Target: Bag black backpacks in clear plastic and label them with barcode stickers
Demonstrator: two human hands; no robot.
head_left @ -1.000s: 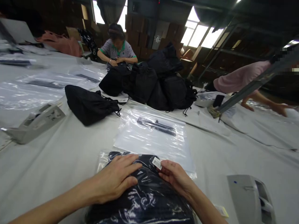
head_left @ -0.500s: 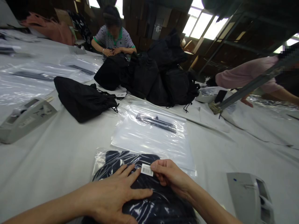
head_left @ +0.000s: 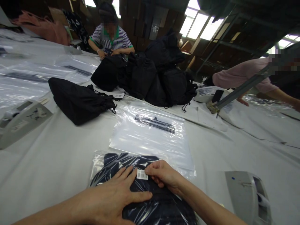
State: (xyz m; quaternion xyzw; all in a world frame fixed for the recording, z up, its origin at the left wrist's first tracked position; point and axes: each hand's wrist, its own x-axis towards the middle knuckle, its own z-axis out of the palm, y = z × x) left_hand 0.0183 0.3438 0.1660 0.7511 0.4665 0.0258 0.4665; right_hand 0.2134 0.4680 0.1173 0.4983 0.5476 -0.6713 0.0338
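"Where's the bundle?"

"Right in front of me: a dark bundle (head_left: 164,207) in a shiny clear wrapper (head_left: 96,162), lying on the white-covered table (head_left: 58,168). Its near end runs out of my view."

"And your left hand?"

"My left hand (head_left: 117,197) lies palm down on the bundle's left part, fingers spread, thumb held out toward its middle. It presses on the wrapper and grips nothing."

"The right one?"

"My right hand (head_left: 165,176) is mostly curled over the bundle, thumb and forefinger pinched on the right edge of a small white label (head_left: 142,174) with printing on it. The label sits on the bundle's upper part, just beside my left fingertips. I can't tell whether it's stuck down."

"What's around the bundle?"

"Just beyond it, flat clear bags (head_left: 150,140) with a dark printed strip; I can't tell whether the bundle overlaps their near edge. Farther off, beyond the bundle and to its left, lies one black drawstring bag (head_left: 77,100). Well beyond the bundle there's a heap of black bags (head_left: 150,79). A grey dispenser (head_left: 245,197) stands to the bundle's right, and a second, marked dispenser (head_left: 25,123) well to its left."

"Anyone else?"

"Far beyond the bundle, a person in a striped shirt (head_left: 120,40), hands close together behind the heap. Far off to the bundle's right, somebody's pink sleeve (head_left: 241,73) reaches across."
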